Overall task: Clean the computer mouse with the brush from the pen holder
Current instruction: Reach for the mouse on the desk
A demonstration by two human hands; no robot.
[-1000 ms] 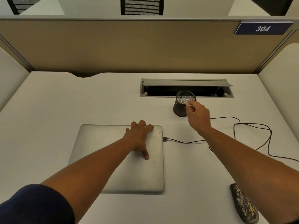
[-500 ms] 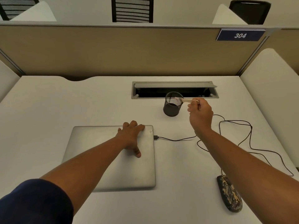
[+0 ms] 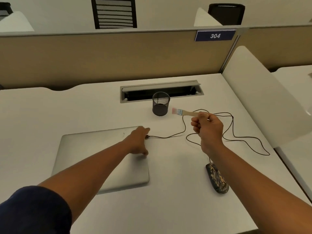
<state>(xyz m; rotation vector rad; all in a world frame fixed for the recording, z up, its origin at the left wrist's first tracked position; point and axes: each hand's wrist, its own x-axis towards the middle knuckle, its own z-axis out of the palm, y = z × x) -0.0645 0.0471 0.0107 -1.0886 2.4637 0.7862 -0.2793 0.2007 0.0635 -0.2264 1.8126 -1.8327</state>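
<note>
My right hand (image 3: 207, 126) pinches the wooden handle of a small brush (image 3: 183, 112), held level above the desk with its pale bristles pointing left. The black mesh pen holder (image 3: 160, 103) stands just left of the bristles, apart from them. A camouflage-patterned computer mouse (image 3: 217, 179) lies on the desk below my right forearm. My left hand (image 3: 138, 141) rests flat on the right edge of a closed silver laptop (image 3: 94, 156).
The mouse's black cable (image 3: 243, 139) loops over the desk on the right and plugs into the laptop's side. An open cable tray (image 3: 160, 92) is set into the desk behind the pen holder. A beige partition and a white side divider (image 3: 263, 102) bound the desk.
My right hand has lifted the brush out of the pen holder and drawn it right and toward me. The view has shifted, showing more of the mouse. My left hand stays on the laptop.
</note>
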